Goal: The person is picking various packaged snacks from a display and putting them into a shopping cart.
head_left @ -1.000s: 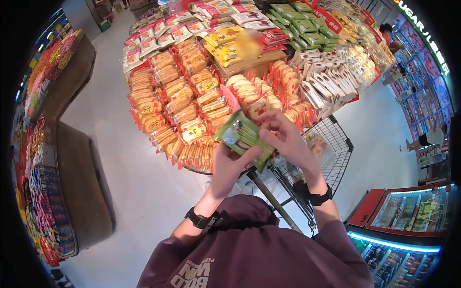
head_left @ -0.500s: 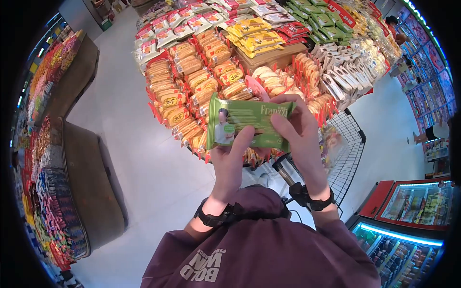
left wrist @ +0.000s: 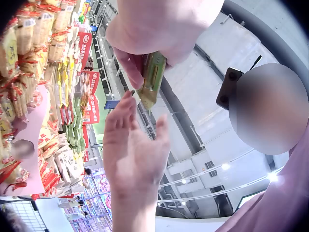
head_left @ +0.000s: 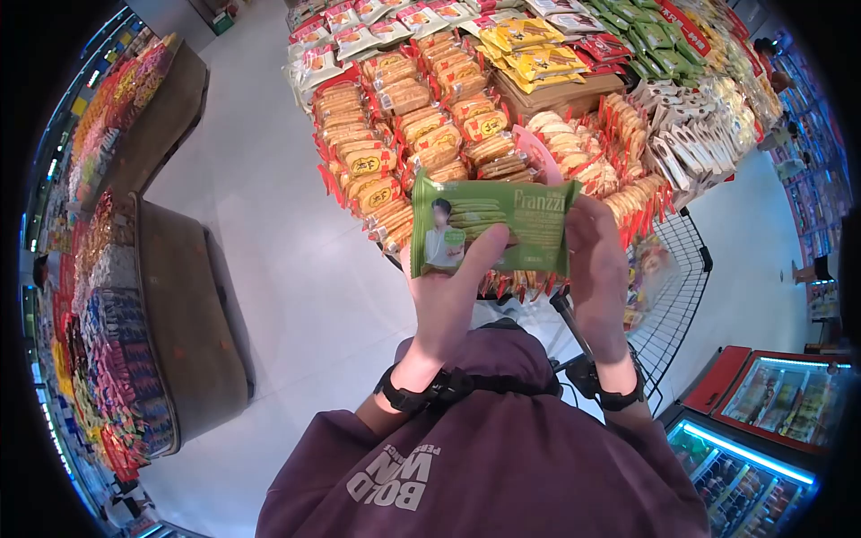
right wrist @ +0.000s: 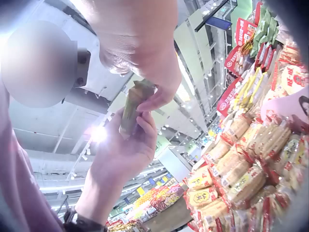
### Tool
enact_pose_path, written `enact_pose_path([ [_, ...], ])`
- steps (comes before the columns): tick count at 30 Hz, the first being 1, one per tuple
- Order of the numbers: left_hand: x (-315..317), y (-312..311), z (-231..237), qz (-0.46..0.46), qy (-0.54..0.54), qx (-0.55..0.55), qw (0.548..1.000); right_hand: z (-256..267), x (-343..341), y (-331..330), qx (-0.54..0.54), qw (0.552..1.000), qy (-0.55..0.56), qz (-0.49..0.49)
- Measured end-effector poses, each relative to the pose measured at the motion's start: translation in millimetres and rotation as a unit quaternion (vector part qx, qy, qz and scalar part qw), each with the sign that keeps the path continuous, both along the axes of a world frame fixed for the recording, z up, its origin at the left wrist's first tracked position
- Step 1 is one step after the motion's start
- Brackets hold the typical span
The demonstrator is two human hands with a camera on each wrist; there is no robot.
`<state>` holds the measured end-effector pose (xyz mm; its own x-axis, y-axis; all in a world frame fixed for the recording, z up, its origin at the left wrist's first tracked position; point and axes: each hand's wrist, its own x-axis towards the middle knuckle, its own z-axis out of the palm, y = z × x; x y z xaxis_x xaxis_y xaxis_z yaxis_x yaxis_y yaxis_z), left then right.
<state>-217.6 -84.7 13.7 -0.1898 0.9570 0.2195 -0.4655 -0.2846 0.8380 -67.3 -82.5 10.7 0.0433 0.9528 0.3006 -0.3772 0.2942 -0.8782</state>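
A green snack packet (head_left: 538, 235), marked "Franzzi" with a person and green sticks printed on it, is held up level in front of the chest. My left hand (head_left: 446, 305) grips it from below, its thumb across the printed front and the fingers behind. At the packet's right end is my right hand (head_left: 599, 278), fingertips right by the edge. In the left wrist view, the right hand (left wrist: 135, 152) shows spread, fairly straight fingers close to the packet (left wrist: 153, 79). The right wrist view shows the packet (right wrist: 129, 113) edge-on in the left hand (right wrist: 120, 162).
Before me stands a round display of bagged biscuits (head_left: 430, 134), with yellow packets (head_left: 529, 49) and green packets (head_left: 659, 45) farther back. A wire shopping cart (head_left: 677, 305) stands to the right. Candy counters (head_left: 184, 314) line the left; a lit freezer (head_left: 780, 399) is at lower right.
The packet has turned from tilted to level, its printed front facing me. My right thumb, on the packet half a second ago, has come off its front. The display has shifted rightward in view.
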Motion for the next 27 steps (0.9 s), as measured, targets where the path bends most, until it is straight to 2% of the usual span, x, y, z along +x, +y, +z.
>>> enact_pose_path([
  [1,1,2,-2,0.010,-0.016,-0.009,1.000,-10,5,-3,-0.006,1.000,0.000,-0.031],
  [3,3,3,3,-0.013,-0.050,-0.003,0.999,-49,39,-9,0.004,0.991,-0.086,-0.102],
  [5,6,4,1,-0.022,-0.057,-0.003,0.998,-101,62,-19,-0.035,0.967,-0.159,-0.196],
  [7,10,8,-3,-0.020,-0.031,-0.005,0.999,-164,90,-36,-0.125,0.931,-0.234,-0.252],
  [9,13,11,-4,-0.050,-0.021,-0.039,0.998,-201,106,-52,-0.079,0.874,-0.390,-0.280],
  [10,15,13,-5,-0.063,-0.015,-0.057,0.996,-223,118,-60,-0.054,0.802,-0.521,-0.289],
  [13,26,18,-2,-0.079,-0.037,-0.051,0.995,-268,135,-84,-0.023,0.726,-0.643,-0.243],
  [15,36,23,-3,-0.063,-0.017,-0.049,0.997,-262,138,-85,-0.255,0.771,-0.578,-0.083],
  [16,42,26,-3,-0.057,-0.007,-0.048,0.997,-263,136,-83,-0.164,0.774,-0.605,-0.089],
  [17,47,27,-3,-0.057,0.007,-0.047,0.997,-262,134,-81,-0.144,0.749,-0.643,-0.061],
  [20,66,36,-2,-0.045,0.023,-0.052,0.997,-284,149,-81,-0.166,0.719,-0.674,0.014],
  [23,84,42,1,-0.052,0.031,-0.046,0.997,-299,165,-76,-0.179,0.743,-0.641,0.070],
  [26,103,50,-2,-0.056,0.047,-0.043,0.996,-294,177,-69,-0.141,0.746,-0.644,0.096],
  [27,108,51,-4,-0.055,0.054,-0.042,0.996,-289,181,-66,-0.142,0.760,-0.626,0.099],
])
